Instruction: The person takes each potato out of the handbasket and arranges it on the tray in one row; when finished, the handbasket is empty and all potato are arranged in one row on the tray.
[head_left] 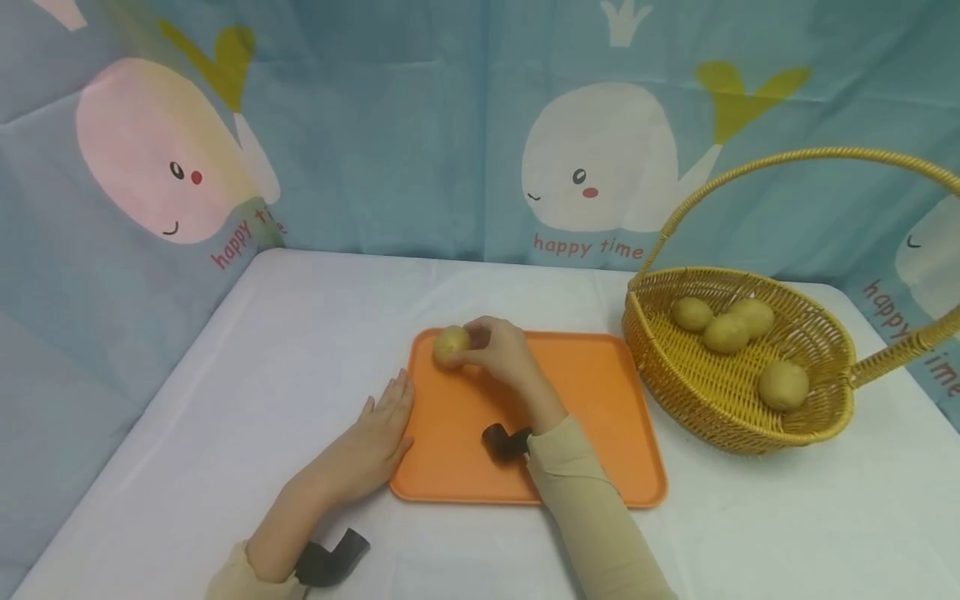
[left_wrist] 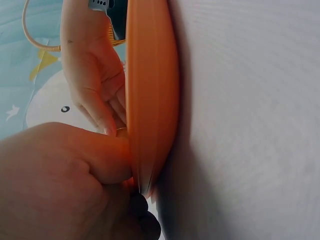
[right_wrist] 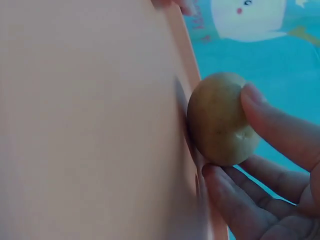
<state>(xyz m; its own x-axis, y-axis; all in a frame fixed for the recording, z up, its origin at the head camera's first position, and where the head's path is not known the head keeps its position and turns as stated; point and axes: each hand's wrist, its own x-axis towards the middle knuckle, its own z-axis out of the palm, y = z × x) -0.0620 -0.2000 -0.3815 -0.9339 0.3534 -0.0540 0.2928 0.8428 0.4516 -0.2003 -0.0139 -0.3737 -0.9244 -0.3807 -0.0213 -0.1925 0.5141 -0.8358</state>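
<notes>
My right hand (head_left: 501, 350) pinches a round, pale yellow potato (head_left: 452, 347) at the far left corner of an orange tray (head_left: 577, 400). In the right wrist view, the thumb (right_wrist: 256, 95) presses one side of the potato (right_wrist: 220, 120) and the fingers lie below it; the potato is against or very close to the tray surface. My left hand (head_left: 375, 442) rests along the tray's left edge with its fingers extended and its thumb over the rim. The left wrist view shows the thumb side of the left hand (left_wrist: 60, 175) against the tray (left_wrist: 152, 90).
To the right of the tray stands a woven basket (head_left: 675, 400) with a tall arched handle, holding several potatoes (head_left: 726, 333). A white cloth (head_left: 315, 325) covers the table. Behind it hangs a blue curtain (head_left: 375, 150) with whale prints. Dark wrist mounts (head_left: 330, 560) sit at both wrists.
</notes>
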